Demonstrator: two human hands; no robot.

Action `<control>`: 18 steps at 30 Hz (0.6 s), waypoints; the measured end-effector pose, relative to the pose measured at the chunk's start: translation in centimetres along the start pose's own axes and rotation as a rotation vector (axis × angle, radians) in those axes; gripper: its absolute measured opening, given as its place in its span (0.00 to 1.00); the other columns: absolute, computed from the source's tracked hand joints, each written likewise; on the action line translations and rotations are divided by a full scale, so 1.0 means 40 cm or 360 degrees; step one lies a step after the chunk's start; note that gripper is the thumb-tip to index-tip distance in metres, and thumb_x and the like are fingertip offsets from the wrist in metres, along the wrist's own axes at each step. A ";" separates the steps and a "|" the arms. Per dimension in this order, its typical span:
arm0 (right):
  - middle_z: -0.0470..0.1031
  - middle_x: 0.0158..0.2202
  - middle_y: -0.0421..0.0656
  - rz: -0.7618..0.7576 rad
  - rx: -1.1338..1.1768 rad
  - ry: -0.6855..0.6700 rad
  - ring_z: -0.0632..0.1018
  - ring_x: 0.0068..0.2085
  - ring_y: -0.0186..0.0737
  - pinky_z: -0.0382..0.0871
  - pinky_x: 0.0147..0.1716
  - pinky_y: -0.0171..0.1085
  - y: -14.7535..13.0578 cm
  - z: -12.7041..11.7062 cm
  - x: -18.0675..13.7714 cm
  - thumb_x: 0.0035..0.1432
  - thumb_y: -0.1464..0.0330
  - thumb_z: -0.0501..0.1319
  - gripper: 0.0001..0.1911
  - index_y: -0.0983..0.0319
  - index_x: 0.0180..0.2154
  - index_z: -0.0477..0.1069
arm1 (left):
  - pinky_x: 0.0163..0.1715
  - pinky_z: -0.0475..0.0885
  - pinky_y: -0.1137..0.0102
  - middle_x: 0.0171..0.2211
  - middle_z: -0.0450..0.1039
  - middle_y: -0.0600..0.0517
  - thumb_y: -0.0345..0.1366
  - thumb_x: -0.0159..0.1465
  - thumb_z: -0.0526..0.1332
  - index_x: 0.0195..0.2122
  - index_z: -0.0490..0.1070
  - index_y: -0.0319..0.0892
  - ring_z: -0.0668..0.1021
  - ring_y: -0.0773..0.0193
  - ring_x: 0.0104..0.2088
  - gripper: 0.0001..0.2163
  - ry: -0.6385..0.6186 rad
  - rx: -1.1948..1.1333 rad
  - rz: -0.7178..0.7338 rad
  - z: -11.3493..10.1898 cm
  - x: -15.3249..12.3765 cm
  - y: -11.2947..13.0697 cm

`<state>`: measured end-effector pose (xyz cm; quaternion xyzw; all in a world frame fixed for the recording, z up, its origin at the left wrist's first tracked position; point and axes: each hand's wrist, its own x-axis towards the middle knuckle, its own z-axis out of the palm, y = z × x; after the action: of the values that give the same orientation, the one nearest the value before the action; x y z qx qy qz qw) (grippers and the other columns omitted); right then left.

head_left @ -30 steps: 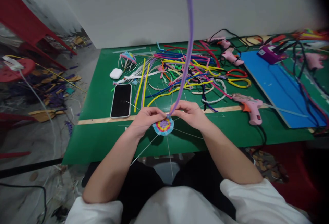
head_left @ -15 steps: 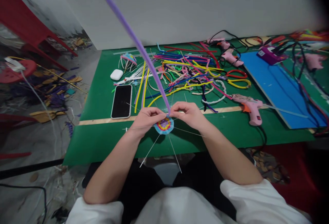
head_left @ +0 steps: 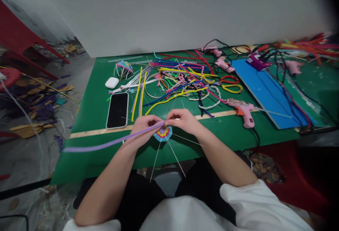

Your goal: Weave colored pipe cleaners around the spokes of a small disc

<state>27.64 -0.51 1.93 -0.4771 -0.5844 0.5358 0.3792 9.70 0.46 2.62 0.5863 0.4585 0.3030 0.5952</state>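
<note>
Between my hands is a small round woven disc (head_left: pixel 163 135) with a light blue rim and rings of red, yellow and purple; thin pale spokes stick out of it. A long purple pipe cleaner (head_left: pixel 106 147) runs from the disc's top edge across my left hand, its free end out to the left. My left hand (head_left: pixel 144 128) is closed in a pinch at the disc's upper left edge. My right hand (head_left: pixel 182 119) pinches the purple pipe cleaner where it meets the disc. The fingertips partly cover that spot.
Behind my hands lies a heap of coloured pipe cleaners (head_left: pixel 182 79). A phone (head_left: pixel 117 111) and a white earbud case (head_left: pixel 112 82) lie to the left. Scissors (head_left: pixel 231 84), a pink glue gun (head_left: pixel 246 112) and a blue board (head_left: pixel 265 93) are on the right.
The purple pipe cleaner has swung down from pointing up and away to lying leftward across my left hand. My hands stay at the disc; the view has shifted slightly.
</note>
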 end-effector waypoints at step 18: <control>0.72 0.25 0.39 -0.0168 -0.0040 -0.0080 0.71 0.27 0.32 0.64 0.28 0.32 -0.005 -0.009 -0.004 0.47 0.63 0.65 0.10 0.65 0.27 0.71 | 0.27 0.72 0.76 0.27 0.77 0.52 0.40 0.54 0.63 0.30 0.77 0.40 0.77 0.66 0.28 0.09 0.0064 0.0420 0.0227 -0.004 -0.016 0.012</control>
<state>27.99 -0.58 2.18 -0.4369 -0.6248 0.5194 0.3861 9.37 0.01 3.21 0.6844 0.4633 0.2933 0.4805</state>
